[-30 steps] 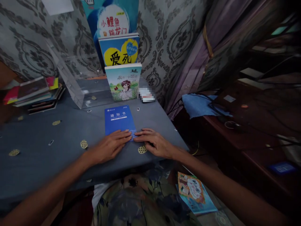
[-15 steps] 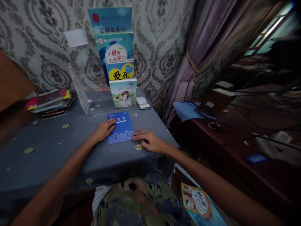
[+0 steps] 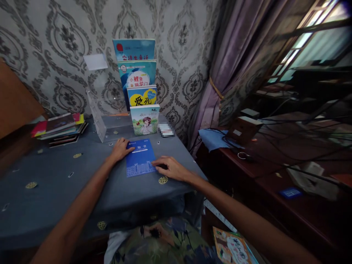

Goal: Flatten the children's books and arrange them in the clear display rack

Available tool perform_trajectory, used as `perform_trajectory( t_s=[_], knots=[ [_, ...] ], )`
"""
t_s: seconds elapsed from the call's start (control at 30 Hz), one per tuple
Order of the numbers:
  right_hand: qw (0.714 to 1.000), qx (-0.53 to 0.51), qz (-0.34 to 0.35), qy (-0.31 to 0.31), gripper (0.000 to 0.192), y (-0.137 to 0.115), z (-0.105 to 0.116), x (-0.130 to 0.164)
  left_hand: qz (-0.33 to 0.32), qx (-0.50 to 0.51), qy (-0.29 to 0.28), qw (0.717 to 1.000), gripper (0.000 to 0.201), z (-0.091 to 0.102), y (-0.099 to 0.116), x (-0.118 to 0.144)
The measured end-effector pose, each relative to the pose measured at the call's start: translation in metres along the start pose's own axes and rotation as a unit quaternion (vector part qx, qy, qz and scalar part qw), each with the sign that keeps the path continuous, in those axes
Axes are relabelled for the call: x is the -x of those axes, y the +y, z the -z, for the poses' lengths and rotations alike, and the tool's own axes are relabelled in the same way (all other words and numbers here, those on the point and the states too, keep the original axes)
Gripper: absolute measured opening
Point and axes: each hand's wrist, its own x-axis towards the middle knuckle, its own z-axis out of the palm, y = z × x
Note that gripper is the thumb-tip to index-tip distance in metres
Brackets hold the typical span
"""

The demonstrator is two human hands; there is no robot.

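A blue booklet with white lettering and a pale building picture lies flat on the grey-blue tablecloth. At its upper left edge is my left hand, thumb over the cover and the other fingers by the edge, apart and not closed. From the right, my right hand reaches the lower right edge with outstretched fingertips touching the cover. Just beyond the booklet, several books, with a picture book in front, stand in rising tiers on a clear plastic rack.
Stacked books and papers lie at the left. A small blurred item is right of the rack. Another book lies low at the right, below the table edge. The dark red desk carries cables, a box and a blue cloth.
The view has tilted up, so the table sits lower in it. My left hand has slid toward the booklet's top left corner. My right fingertips reach slightly further onto the cover.
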Motion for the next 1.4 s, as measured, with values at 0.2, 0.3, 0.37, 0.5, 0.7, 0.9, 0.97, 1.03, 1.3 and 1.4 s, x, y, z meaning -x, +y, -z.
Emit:
perform_trajectory(
  t_s=[0.2, 0.3, 0.37, 0.5, 0.7, 0.9, 0.97, 1.03, 1.3, 1.4],
  knots=[
    [0.992, 0.105, -0.065, 0.009, 0.033, 0.014, -0.005, -0.054, 0.043, 0.023, -0.026, 0.998, 0.056, 0.003, -0.007, -0.023],
    [0.987, 0.137, -0.085, 0.011, 0.033, 0.022, -0.007, -0.079, 0.051, 0.046, -0.025, 0.997, 0.057, 0.005, -0.007, -0.025],
    [0.985, 0.141, -0.097, 0.030, 0.034, 0.027, -0.009, -0.091, 0.053, 0.084, -0.020, 0.995, 0.053, 0.007, -0.007, -0.023],
    [0.976, 0.108, -0.154, 0.105, 0.047, 0.042, -0.016, -0.104, 0.052, 0.215, -0.020, 0.975, 0.039, 0.011, -0.008, -0.014],
    [0.963, -0.095, -0.191, 0.162, 0.058, 0.072, -0.013, -0.103, 0.092, 0.482, 0.009, 0.871, 0.042, 0.014, 0.003, -0.008],
    [0.898, -0.361, -0.239, 0.083, 0.025, 0.077, -0.002, -0.097, 0.171, 0.602, 0.035, 0.779, 0.063, 0.025, 0.021, -0.009],
    [0.884, -0.393, -0.242, 0.080, 0.023, 0.073, 0.001, -0.097, 0.181, 0.621, -0.011, 0.762, 0.064, 0.029, 0.024, -0.008],
    [0.874, -0.413, -0.234, 0.101, 0.029, 0.070, 0.004, -0.097, 0.175, 0.628, -0.090, 0.753, 0.062, 0.032, 0.024, -0.005],
    [0.893, -0.366, -0.128, 0.229, 0.032, 0.062, 0.016, -0.099, 0.120, 0.617, -0.194, 0.753, 0.048, 0.031, 0.024, 0.000],
    [0.909, -0.307, -0.076, 0.270, 0.027, 0.057, 0.017, -0.097, 0.107, 0.611, -0.141, 0.772, 0.046, 0.031, 0.028, -0.003]
  ],
)
